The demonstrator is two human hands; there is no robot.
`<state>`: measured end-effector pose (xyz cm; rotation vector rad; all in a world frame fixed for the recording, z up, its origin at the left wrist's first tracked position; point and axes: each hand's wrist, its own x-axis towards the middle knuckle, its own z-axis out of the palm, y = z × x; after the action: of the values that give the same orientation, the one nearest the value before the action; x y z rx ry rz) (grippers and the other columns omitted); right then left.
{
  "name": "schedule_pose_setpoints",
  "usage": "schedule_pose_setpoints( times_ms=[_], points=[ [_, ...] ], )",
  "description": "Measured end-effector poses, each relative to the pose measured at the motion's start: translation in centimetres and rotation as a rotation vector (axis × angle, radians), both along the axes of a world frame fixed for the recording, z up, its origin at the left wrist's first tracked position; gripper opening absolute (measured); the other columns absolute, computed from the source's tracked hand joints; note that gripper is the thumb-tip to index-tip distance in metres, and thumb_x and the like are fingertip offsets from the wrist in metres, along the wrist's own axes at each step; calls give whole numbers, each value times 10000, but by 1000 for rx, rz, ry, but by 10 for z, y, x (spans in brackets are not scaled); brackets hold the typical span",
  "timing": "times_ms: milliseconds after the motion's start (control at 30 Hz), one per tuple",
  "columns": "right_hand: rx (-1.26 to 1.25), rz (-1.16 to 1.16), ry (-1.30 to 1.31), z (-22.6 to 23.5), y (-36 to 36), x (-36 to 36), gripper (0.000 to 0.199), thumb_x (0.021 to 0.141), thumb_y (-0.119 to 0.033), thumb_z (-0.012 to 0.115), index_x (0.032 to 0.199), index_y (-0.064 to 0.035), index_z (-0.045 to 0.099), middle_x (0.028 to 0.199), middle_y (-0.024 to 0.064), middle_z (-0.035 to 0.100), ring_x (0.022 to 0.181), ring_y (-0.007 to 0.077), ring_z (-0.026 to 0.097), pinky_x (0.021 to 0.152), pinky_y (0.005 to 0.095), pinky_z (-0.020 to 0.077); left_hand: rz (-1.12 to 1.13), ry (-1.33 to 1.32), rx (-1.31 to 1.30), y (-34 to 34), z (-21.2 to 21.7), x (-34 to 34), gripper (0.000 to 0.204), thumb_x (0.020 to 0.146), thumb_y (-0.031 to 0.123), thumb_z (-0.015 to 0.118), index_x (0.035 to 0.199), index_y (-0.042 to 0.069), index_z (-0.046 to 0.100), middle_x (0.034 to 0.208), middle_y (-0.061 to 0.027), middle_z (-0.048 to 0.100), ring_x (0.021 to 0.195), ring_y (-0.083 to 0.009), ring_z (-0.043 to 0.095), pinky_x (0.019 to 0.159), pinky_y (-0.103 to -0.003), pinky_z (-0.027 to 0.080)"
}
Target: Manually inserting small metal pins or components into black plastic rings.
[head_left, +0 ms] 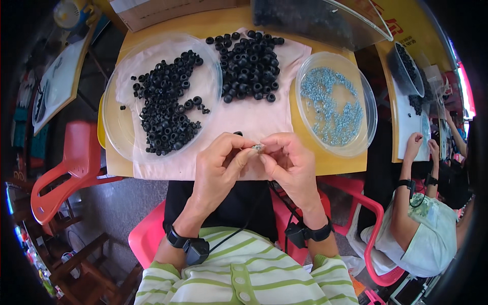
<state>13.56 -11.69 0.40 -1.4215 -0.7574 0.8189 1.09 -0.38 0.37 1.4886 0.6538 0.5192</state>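
Head view: my left hand (218, 165) and right hand (287, 162) pinch one small silvery part (258, 147) between closed fingertips at the desk's (333, 165) near edge (black rings (165, 109) in a clear tray (114, 127) far left, silvery pieces (330, 104) right).

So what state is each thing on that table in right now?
left hand: fingers pinching a small metal part
right hand: fingers pinching the same part
left clear dish: holds black rubber rings
loose black rings: heaped on pink cloth
right clear dish: holds small silvery metal parts
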Motion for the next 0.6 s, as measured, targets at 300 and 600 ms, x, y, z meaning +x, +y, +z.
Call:
schedule_pose_setpoints(
  times_ms=[300,600],
  points=[
    [-82,-65,-136,6,6,-2,211,888,2,620,1097,-11,601,867,29,630,702,39,569,560,184,470,38,-60,49,0,-3,-1,83,892,-4,626,971,-7,651,850,-32,608,628,-50,558,538,-199,439],
    [-37,-14,-110,9,4,2,122,923,-94,623,995,4,633,805,31,594,593,59,549,474,197,441,-1,-57,127,-1,-5,-2,137,894,-32,608,1022,-7,650,933,-32,611,721,-55,583,579,-168,447]
  ],
)
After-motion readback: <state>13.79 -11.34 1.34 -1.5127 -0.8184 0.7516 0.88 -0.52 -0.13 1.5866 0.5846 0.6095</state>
